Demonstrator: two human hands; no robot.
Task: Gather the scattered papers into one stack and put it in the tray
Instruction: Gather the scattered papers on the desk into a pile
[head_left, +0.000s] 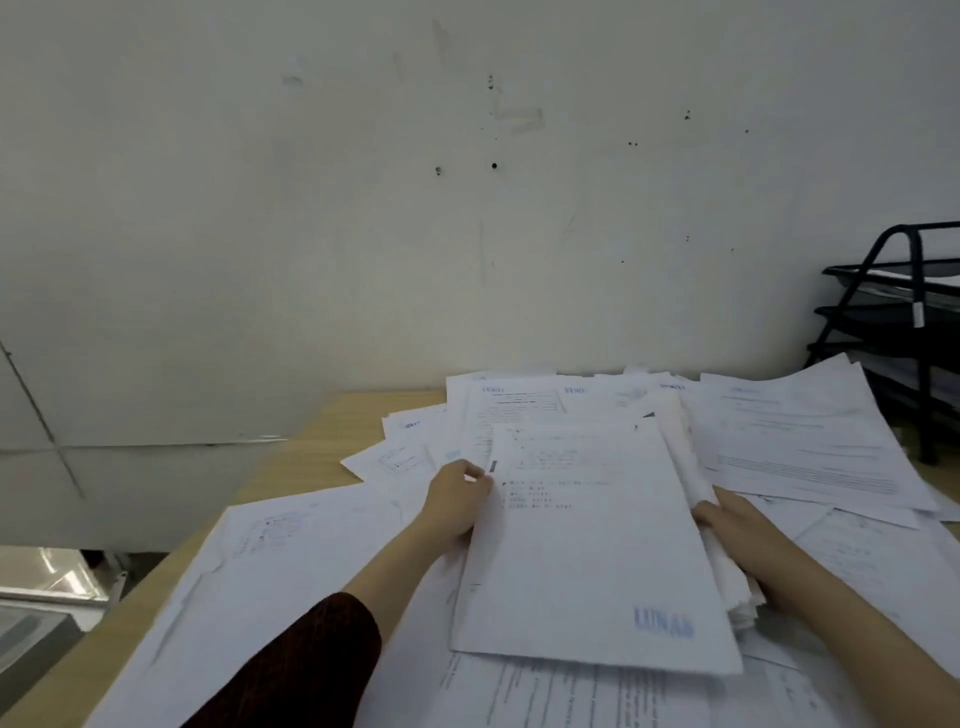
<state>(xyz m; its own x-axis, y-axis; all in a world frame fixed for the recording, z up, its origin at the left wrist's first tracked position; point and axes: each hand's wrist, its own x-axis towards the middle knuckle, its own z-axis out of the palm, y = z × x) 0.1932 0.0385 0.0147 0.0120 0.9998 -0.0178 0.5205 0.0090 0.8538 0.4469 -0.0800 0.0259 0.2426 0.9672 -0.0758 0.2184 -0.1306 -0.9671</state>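
Left hand grips left edge of paper stack; right hand holds its right edge. Loose sheets cover the wooden table around it. Black tiered tray stands far right, against the wall.

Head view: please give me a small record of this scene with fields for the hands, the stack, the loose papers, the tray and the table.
left hand: grips the left edge of the stack
right hand: holds the right side of the stack
stack: thick, between both hands, top sheet stamped in blue
loose papers: spread over the table
tray: black tiered rack, far right by the wall
table: light wood
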